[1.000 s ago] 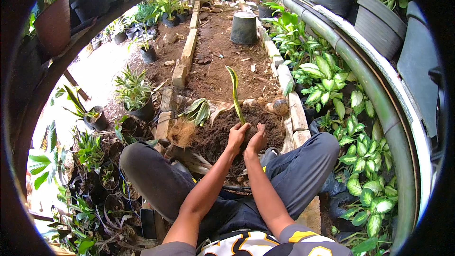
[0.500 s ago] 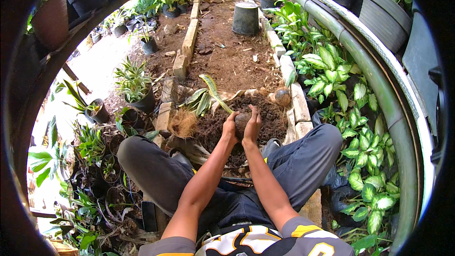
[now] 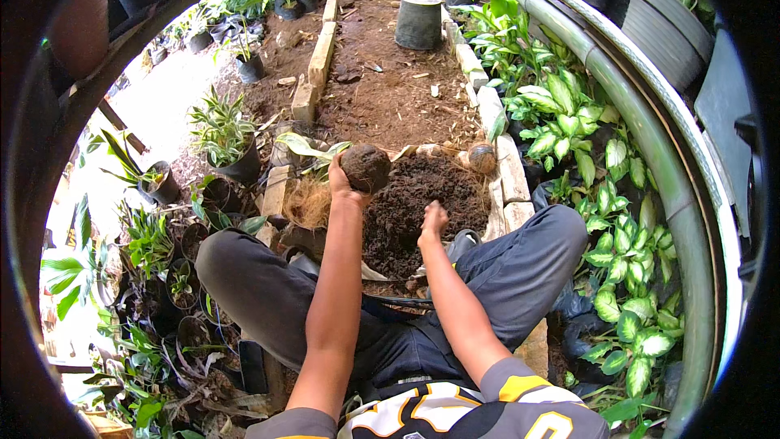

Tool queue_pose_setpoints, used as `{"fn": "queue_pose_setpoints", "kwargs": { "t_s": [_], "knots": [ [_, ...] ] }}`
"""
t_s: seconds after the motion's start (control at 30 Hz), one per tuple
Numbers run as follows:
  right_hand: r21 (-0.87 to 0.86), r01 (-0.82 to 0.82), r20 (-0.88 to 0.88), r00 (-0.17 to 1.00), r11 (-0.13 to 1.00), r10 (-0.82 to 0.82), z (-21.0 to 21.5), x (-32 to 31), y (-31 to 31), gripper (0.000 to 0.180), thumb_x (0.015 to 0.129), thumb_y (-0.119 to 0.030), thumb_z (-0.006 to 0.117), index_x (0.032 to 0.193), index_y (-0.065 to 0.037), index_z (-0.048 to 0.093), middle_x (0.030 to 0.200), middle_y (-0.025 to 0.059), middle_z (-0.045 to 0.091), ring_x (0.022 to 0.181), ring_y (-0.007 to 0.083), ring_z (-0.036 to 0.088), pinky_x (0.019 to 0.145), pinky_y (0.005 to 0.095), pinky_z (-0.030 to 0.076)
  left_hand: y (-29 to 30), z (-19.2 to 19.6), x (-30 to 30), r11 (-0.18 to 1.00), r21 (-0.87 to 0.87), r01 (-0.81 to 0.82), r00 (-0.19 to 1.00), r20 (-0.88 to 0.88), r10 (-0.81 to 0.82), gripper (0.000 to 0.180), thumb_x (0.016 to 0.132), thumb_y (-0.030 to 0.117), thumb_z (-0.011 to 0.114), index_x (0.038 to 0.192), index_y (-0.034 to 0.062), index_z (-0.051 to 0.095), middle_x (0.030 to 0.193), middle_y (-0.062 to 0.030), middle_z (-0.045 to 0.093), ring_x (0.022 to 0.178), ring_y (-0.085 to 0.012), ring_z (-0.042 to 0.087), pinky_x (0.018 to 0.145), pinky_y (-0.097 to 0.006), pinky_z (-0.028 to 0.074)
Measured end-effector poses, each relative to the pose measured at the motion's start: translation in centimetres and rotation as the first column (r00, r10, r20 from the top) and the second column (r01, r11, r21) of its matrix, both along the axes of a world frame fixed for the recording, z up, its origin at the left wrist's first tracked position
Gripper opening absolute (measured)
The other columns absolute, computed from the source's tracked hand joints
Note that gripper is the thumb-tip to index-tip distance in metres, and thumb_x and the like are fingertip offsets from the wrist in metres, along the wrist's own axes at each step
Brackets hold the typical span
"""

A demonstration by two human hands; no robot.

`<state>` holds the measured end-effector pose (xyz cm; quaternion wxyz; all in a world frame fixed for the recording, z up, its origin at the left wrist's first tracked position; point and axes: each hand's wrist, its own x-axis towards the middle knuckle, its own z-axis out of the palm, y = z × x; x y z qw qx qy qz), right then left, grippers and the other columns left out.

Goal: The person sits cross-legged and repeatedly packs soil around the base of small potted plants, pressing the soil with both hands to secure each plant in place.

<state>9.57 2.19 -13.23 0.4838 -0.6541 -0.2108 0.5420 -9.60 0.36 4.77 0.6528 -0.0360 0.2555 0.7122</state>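
Note:
My left hand (image 3: 348, 183) is wrapped round a ball of dark soil (image 3: 366, 168), raised over the left side of a heap of loose dark soil (image 3: 406, 232). A long yellow-green leaf (image 3: 302, 146) reaches left from beside the ball; where it joins is hidden. Above the right part of the heap, my right hand (image 3: 435, 221) is closed with its fingers curled in. Whatever they may hold cannot be seen. A tuft of brown coconut fibre (image 3: 307, 202) lies just left of the heap, near my left wrist. To the heap's right rests a round brown coconut shell (image 3: 482, 158).
Pale blocks (image 3: 510, 169) edge the bare earth bed (image 3: 382, 106) on both sides. An upturned black pot (image 3: 418, 23) stands farther along it. Leafy plants (image 3: 561, 110) crowd the right side under a curved green pole (image 3: 642, 122). Potted plants (image 3: 237, 158) stand at left.
My hands have parted. The left hand carried the soil ball up and left, tipping its leaf leftward. My right hand let go of the ball and closed over the heap.

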Motion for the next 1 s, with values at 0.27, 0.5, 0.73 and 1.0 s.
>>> {"fn": "queue_pose_setpoints", "kwargs": {
  "t_s": [0.27, 0.5, 0.73, 1.0],
  "knots": [
    [-0.548, -0.451, 0.4, 0.598, 0.705, 0.694, -5.9, -2.8, -9.2, 0.084, 0.077, -0.042, 0.074, 0.144, -0.012, 0.032, 0.155, 0.0233, 0.006, 0.139, 0.0445, 0.021, 0.11, 0.0519, 0.028, -1.7, 1.6, -1.7, 0.994, 0.042, -0.101, 0.994, 0.036, 0.099, 0.046, 0.087, 0.045, 0.042, 0.109, 0.0106, 0.063, 0.106, -0.0109, 0.067, 0.096, -0.0321, 0.066, 0.088, -0.052, 0.052],
    [-0.736, -0.42, 0.326, 0.467, 0.531, 0.822, -6.5, -4.6, -10.4, 0.118, 0.069, -0.035, 0.084, 0.153, -0.016, 0.004, 0.154, 0.029, -0.012, 0.144, 0.0447, 0.005, 0.115, 0.0482, 0.022, -1.8, 1.6, -1.7, 0.996, 0.021, -0.088, 0.994, 0.066, 0.086, 0.047, 0.085, 0.047, 0.044, 0.112, 0.0142, 0.064, 0.11, -0.0092, 0.067, 0.099, -0.0317, 0.065, 0.09, -0.053, 0.051],
    [-0.584, -0.271, 0.204, 0.863, 0.765, 0.462, -9.2, -7.3, -9.1, 0.086, 0.086, -0.022, 0.064, 0.152, -0.015, 0.009, 0.155, 0.0173, 0.014, 0.135, 0.035, 0.033, 0.107, 0.046, 0.04, -1.7, 1.5, -1.0, 0.994, -0.055, -0.092, 0.993, 0.072, 0.096, 0.057, 0.091, 0.053, 0.033, 0.12, 0.0133, 0.062, 0.119, -0.0107, 0.065, 0.107, -0.0331, 0.062, 0.096, -0.053, 0.047],
    [-0.401, -0.441, 0.412, 0.696, 0.803, 0.588, -5.5, -6.1, -9.4, 0.087, 0.077, -0.017, 0.08, 0.147, -0.012, 0.029, 0.15, 0.0125, 0.027, 0.132, 0.0357, 0.037, 0.106, 0.0495, 0.041, -1.7, 1.9, -0.8, 0.99, -0.099, -0.097, 0.991, 0.086, 0.106, 0.055, 0.091, 0.05, 0.034, 0.12, 0.0131, 0.062, 0.117, -0.0104, 0.066, 0.106, -0.0325, 0.062, 0.095, -0.052, 0.048]
  ]
}}
